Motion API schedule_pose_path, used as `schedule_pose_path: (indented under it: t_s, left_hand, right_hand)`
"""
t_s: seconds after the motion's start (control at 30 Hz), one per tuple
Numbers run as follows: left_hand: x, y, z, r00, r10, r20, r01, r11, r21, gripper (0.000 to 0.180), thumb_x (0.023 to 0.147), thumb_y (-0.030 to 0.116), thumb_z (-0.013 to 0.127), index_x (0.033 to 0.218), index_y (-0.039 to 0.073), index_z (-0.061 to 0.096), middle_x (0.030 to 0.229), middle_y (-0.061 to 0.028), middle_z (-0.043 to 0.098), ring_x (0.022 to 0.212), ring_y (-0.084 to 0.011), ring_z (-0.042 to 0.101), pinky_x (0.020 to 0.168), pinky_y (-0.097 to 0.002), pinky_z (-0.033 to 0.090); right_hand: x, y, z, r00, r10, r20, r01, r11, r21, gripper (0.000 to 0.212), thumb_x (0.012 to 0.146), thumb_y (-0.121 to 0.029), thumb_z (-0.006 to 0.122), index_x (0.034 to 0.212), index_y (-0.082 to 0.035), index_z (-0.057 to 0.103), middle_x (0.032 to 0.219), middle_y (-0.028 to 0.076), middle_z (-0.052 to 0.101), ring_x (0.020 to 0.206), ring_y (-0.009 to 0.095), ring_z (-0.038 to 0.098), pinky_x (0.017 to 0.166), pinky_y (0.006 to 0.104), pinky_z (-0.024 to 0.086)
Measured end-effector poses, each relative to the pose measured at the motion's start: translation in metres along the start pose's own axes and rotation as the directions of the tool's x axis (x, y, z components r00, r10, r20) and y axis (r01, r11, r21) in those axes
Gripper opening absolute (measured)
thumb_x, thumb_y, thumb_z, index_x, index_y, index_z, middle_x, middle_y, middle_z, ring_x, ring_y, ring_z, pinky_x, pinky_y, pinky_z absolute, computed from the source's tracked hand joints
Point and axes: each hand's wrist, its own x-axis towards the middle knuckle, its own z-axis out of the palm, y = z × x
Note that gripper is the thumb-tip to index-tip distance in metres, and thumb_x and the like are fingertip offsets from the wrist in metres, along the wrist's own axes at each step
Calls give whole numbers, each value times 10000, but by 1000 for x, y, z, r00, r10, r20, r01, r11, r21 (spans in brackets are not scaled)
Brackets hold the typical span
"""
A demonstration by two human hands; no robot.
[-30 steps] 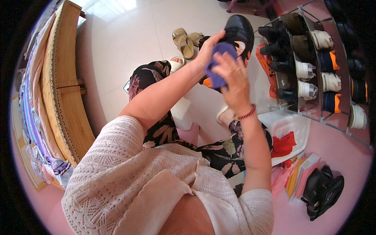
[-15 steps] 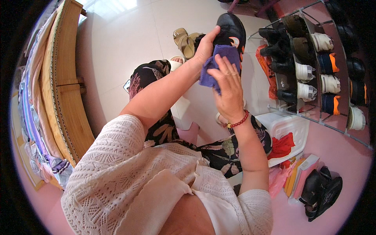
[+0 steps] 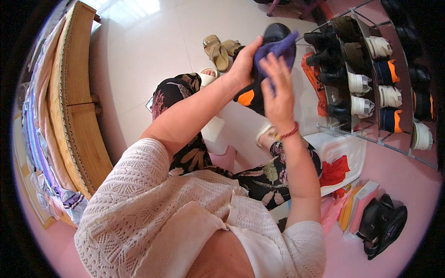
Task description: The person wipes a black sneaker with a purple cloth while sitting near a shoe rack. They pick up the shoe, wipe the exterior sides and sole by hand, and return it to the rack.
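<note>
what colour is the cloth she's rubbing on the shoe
Purple, or bluish purple: the cloth shows best in the head view.

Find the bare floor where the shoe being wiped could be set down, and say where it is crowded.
Free: the pale tiled floor between the wooden bed frame and the tan sandals. Crowded: the shoe rack on the right, full of pairs, and the floor below it with the white tray and black shoes.
</note>
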Motion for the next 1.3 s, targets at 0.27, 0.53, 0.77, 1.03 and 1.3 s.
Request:
schedule_pose_path:
  t_s: [0.27, 0.53, 0.77, 1.03, 1.3]
  left_hand:
    - [0, 0, 2, 999, 17, 39, -20, 997, 70, 579, 916, 528, 435, 1148, 15, 570, 1081, -137, 637, 945, -235, 626, 885, -354, 488]
    - [-4, -5, 5, 971, -196, 140, 207, 976, -66, 524, 927, 487, 429, 1085, 14, 589, 978, -160, 654, 830, -289, 634, 775, -410, 518]
    - [-2, -3, 1, 989, -114, -93, 115, 993, -2, 489, 929, 462, 426, 1044, 19, 598, 957, -148, 653, 816, -277, 639, 766, -405, 527]
    - [-14, -23, 15, 941, -336, 26, 337, 936, -98, 477, 916, 447, 494, 1040, 0, 606, 1009, -147, 663, 875, -258, 647, 841, -372, 513]
    - [-13, -17, 12, 951, -300, -72, 301, 954, 5, 229, 808, 200, 599, 921, 4, 635, 886, -116, 684, 742, -230, 661, 752, -353, 541]
  right_hand:
    - [5, 25, -13, 997, -71, 36, 76, 986, -150, 451, 860, -160, 545, 1309, -169, 503, 1393, 58, 442, 1293, 308, 379, 1072, 474, 258]
    - [30, 48, -82, 808, 589, -16, -566, 782, 261, 291, 958, -239, 485, 1124, -31, 604, 1130, 91, 616, 1029, 208, 576, 901, 317, 425]
    - [19, 10, -108, 813, 480, 331, -580, 606, 545, 252, 938, -180, 528, 1070, 22, 600, 987, 59, 637, 876, 108, 581, 799, 236, 450]
    - [42, 50, -59, 995, 94, -44, -103, 941, -321, 291, 835, -279, 634, 1079, -120, 638, 1144, 96, 572, 1088, 286, 512, 922, 373, 398]
    - [40, 30, -49, 961, -2, -276, -114, 909, -402, 446, 802, -293, 677, 1183, -88, 566, 1305, 162, 466, 1176, 332, 454, 980, 422, 348]
